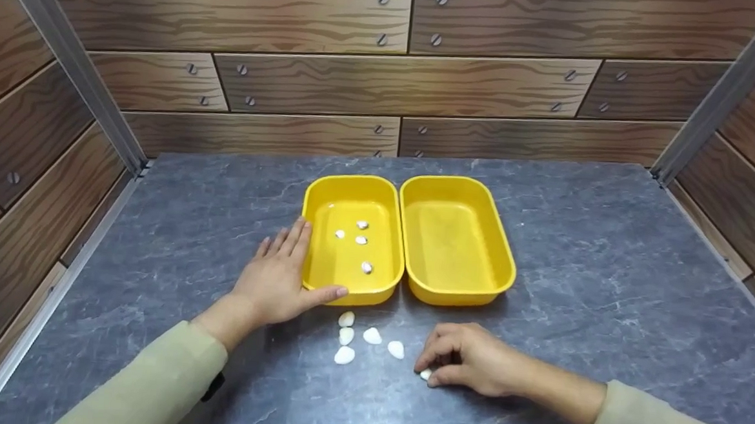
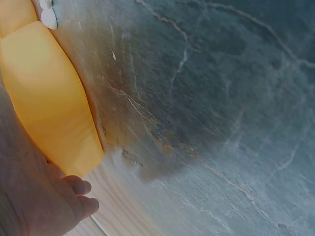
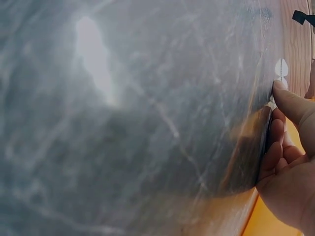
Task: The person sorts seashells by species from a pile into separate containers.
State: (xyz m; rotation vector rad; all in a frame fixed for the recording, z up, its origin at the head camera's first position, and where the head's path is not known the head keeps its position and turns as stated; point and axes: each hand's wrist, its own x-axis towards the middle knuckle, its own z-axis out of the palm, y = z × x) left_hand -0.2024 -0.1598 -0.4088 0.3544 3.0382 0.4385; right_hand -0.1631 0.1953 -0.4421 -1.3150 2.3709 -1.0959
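Note:
My left hand lies along the left side of the left yellow bin, fingers straight against its wall and thumb on the near rim. Several small, shiny whitish shells lie scattered on that bin's floor. In front of the bins, my right hand pinches a small white shell between thumb and fingertips, close over the table. To its left lie several flat white shells, three of them in a rough column. In the right wrist view the fingers mostly hide the pinched shell.
A second yellow bin, with nothing in it, stands right beside the first. Both sit on a dark grey marbled table. Wood-patterned walls and grey metal posts enclose the back and sides.

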